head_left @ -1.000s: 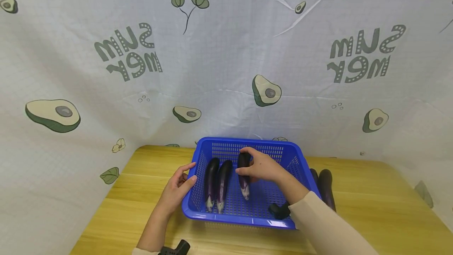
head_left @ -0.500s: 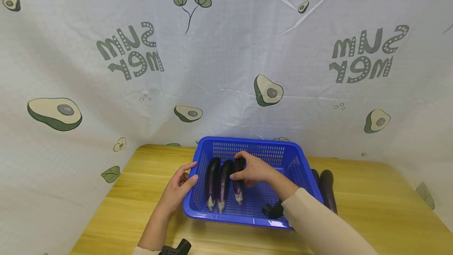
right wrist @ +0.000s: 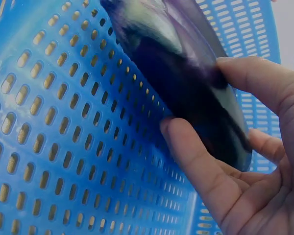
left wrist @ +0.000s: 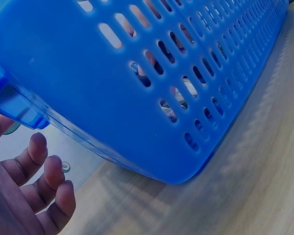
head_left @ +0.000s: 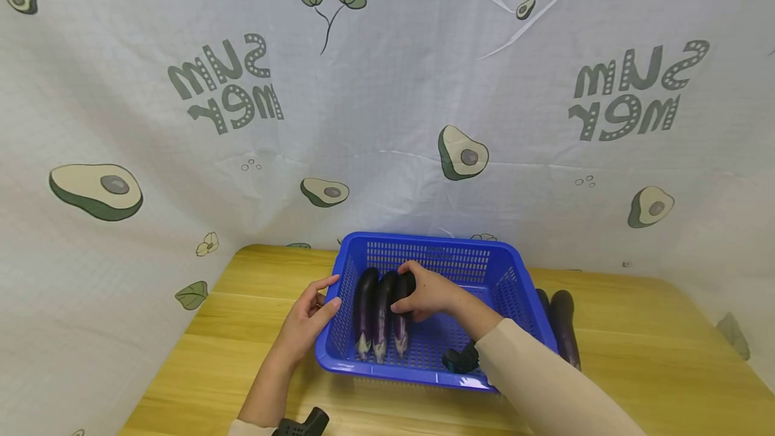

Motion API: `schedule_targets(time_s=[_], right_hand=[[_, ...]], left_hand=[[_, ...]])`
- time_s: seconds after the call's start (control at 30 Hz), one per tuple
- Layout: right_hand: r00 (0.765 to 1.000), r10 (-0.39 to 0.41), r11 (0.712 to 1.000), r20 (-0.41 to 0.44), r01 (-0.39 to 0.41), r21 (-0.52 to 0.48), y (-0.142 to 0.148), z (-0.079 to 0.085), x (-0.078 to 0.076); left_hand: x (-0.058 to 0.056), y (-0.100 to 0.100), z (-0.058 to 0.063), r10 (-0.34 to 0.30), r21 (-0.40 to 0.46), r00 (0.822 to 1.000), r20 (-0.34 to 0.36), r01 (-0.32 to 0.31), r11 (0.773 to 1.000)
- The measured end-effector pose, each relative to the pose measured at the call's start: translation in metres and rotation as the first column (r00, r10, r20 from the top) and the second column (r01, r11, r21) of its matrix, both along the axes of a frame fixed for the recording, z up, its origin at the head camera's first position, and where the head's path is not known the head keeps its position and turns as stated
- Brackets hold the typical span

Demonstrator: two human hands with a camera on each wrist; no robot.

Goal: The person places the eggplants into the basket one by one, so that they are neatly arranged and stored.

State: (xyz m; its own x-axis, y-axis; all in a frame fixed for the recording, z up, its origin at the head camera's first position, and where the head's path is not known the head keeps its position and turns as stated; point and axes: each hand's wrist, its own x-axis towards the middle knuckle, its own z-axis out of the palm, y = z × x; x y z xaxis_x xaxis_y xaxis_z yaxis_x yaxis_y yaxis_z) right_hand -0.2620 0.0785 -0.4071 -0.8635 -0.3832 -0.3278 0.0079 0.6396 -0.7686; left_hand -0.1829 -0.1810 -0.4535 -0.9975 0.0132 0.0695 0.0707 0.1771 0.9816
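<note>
In the head view, my right hand [head_left: 432,291] holds an eggplant [head_left: 401,338] inside a blue plastic basket [head_left: 418,377]. Thumb and fingers curl round its dark upper end, while the pale stem end points towards me. Directly left of it lie two more eggplants, a middle one [head_left: 383,305] and an outer one [head_left: 365,301], all side by side. My left hand [head_left: 299,328] rests thumb and index fingertips on the basket's left rim. From the left wrist, its other fingers [left wrist: 54,171] show loosely bent below the rim, apart from the perforated wall.
Outside the basket's right wall, a long eggplant [head_left: 563,325] lies on the wooden table [head_left: 642,355], with another eggplant [head_left: 543,298] partly hidden beside it. A white curtain [head_left: 387,99] with avocado prints hangs right behind the table. Each wrist carries a black device [head_left: 461,359].
My right hand has moved left and down with its eggplant, bringing it from the basket's middle to right beside the other two. The left hand stays at the rim.
</note>
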Motion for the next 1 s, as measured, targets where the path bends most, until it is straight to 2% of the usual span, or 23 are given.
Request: schedule_targets(time_s=[0.13,0.43,1.0], right_hand=[[0.999,0.02,1.0,0.026,-0.019,-0.006,0.0011,-0.0025,0.0],[0.998,0.008,0.999,0.058,-0.006,-0.034,0.0029,-0.0059,0.0002],[1.0,0.014,0.998,0.026,-0.015,0.061,0.0055,0.0021,0.0021]], left_hand=[[0.0001,0.0007,0.0008,0.002,-0.002,1.0,-0.002,-0.002,1.0],[0.0007,0.0005,0.001,0.0,0.006,1.0,0.003,0.0,1.0],[0.0004,0.0001,0.0009,-0.001,0.001,1.0,0.005,0.001,1.0]])
